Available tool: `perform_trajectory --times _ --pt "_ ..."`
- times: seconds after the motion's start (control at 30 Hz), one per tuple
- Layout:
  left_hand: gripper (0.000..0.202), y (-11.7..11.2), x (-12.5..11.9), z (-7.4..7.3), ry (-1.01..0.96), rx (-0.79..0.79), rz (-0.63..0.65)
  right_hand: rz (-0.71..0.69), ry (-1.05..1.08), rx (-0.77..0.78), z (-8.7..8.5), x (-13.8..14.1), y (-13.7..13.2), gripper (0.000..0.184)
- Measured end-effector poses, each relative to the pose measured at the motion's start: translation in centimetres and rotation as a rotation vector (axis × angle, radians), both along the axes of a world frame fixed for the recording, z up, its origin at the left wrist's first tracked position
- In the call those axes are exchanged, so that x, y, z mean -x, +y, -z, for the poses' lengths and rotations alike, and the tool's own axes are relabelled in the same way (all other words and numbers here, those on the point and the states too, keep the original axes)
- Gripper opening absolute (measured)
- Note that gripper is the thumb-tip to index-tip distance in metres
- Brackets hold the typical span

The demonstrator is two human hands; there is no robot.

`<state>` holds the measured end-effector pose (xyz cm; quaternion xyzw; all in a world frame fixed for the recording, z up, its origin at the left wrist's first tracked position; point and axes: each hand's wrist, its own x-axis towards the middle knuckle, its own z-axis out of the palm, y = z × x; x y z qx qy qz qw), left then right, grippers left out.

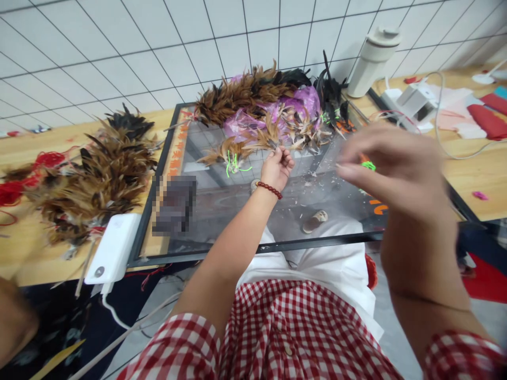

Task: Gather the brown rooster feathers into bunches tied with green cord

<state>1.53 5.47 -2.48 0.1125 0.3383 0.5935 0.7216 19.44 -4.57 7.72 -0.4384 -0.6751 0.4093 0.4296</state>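
Note:
My left hand (278, 168), with a red bead bracelet on its wrist, is over the glass panel (237, 206). Its thumb and fingers are pinched at the base of a small brown feather bunch (270, 136). Blurred by motion, my right hand (400, 169) is raised over the panel's right side. Thumb and forefinger are drawn together there, and I cannot make out what is between them. Left of my left hand lies a feather tuft (225, 153) with bright green ties (236, 164). Partly behind my right hand is a coil of green string (368, 165).
Feather bundles (245, 95) lie on a purple plastic bag (307, 103) at the back. More feathers (106, 169) and red string (47, 159) are at left, near a white power bank (113, 248). A white bottle (372, 60) stands back right. Another person's hand (13, 322) shows lower left.

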Motion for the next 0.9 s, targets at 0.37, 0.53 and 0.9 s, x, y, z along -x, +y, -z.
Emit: perform_trajectory --times 0.37,0.53,0.9 --pt "0.025 -0.3 0.0 -0.4 0.009 -0.007 0.026 0.362 -0.896 -0.016 9.9 1.2 14.0 0.013" --pt "0.024 -0.3 -0.2 -0.3 0.038 -0.025 0.043 0.300 -0.143 0.141 9.4 1.2 12.9 0.011" --pt "0.020 -0.9 -0.5 -0.7 0.213 -0.047 0.251 0.131 0.391 0.244 9.3 3.7 11.2 0.023"
